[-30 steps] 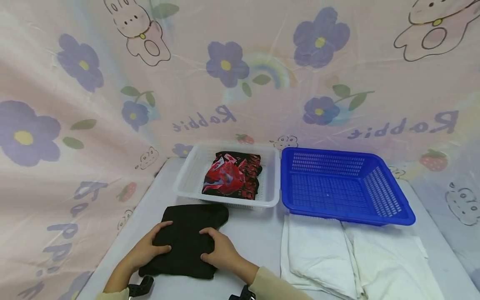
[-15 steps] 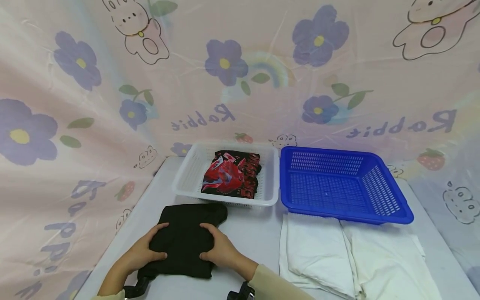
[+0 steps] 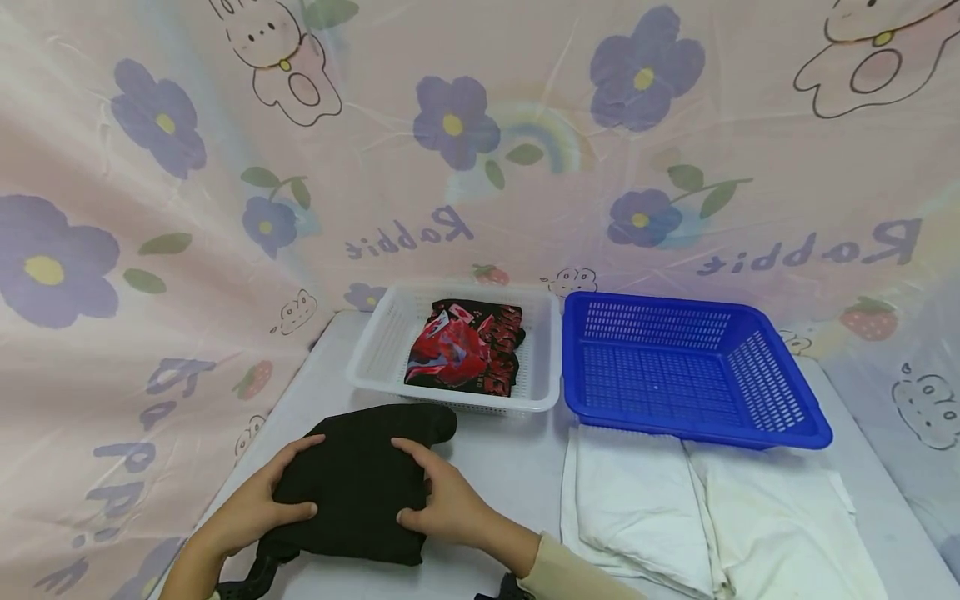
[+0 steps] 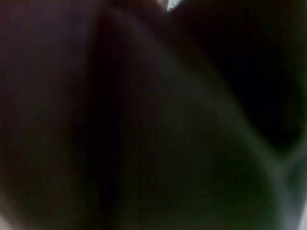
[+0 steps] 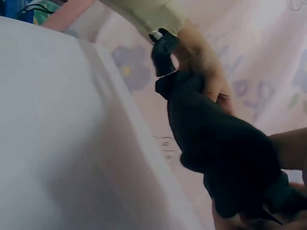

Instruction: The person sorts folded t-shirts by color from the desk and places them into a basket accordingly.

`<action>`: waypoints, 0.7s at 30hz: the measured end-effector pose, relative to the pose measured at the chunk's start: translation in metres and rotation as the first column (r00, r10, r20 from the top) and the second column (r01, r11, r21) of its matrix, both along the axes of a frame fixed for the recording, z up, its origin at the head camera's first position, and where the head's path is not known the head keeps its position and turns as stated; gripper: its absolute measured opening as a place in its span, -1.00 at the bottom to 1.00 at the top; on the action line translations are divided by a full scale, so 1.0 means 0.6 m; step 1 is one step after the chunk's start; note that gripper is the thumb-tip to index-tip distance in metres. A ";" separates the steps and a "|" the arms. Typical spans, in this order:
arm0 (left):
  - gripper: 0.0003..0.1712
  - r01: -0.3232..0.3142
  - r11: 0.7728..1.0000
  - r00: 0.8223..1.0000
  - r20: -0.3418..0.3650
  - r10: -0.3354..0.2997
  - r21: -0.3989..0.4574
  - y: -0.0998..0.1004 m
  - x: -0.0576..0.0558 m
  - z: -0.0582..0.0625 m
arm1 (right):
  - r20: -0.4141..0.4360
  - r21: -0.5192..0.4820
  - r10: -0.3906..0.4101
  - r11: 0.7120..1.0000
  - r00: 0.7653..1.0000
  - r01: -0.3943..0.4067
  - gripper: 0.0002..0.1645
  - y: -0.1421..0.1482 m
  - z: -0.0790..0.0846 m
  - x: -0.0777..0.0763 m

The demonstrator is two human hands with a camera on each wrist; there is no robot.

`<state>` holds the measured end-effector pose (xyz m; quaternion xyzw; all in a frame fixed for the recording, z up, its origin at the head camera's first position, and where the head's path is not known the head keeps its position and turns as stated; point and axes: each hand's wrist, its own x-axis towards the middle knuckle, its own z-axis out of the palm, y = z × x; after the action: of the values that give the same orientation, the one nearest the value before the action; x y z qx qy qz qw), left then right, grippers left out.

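A folded black garment (image 3: 360, 492) is held between both hands at the front left of the table in the head view. My left hand (image 3: 255, 508) grips its left edge, thumb on top and fingers around the side. On the opposite edge, my right hand (image 3: 453, 504) holds it the same way. From the right wrist, the black garment (image 5: 220, 143) sags between the hands, raised off the white tabletop (image 5: 62, 120). The left wrist view is dark and blurred, blocked at close range.
Behind the garment stands a white basket (image 3: 457, 401) holding a folded black shirt with a red print (image 3: 457, 350). A blue basket (image 3: 652, 375) sits to its right. Folded white cloths (image 3: 637, 500) lie in front of it. A printed curtain (image 3: 525, 225) encloses the table.
The black garment has come up off the table and tilted in both hands, its near edge shifting slightly toward the person. The left hand has moved a little to the left.
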<state>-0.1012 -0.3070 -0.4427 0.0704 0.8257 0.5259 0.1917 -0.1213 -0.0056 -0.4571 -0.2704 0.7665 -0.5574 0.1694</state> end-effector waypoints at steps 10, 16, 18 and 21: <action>-0.02 0.017 1.000 0.954 -0.299 -0.022 -0.019 0.049 -0.052 0.098 | -0.240 0.067 -0.028 0.997 0.970 0.045 0.04 0.058 0.119 -0.048; -0.02 -0.007 0.996 0.924 -0.380 -0.026 -0.085 0.100 -0.145 0.135 | -0.330 0.062 -0.107 0.989 0.938 0.134 0.05 0.101 0.154 -0.131; -0.02 -0.008 0.996 0.924 -0.382 -0.025 -0.083 0.116 -0.180 0.139 | -0.334 0.062 -0.126 0.986 0.934 0.155 0.05 0.114 0.159 -0.160; -0.02 -0.010 0.998 0.928 -0.372 -0.016 -0.066 0.139 -0.230 0.138 | -0.304 0.067 -0.151 0.981 0.941 0.180 0.05 0.132 0.158 -0.200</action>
<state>-0.2391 -0.2233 -0.3601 0.1638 0.8641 0.4747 0.0347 -0.2411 0.0733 -0.3624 -0.2774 0.8285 -0.4862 0.0173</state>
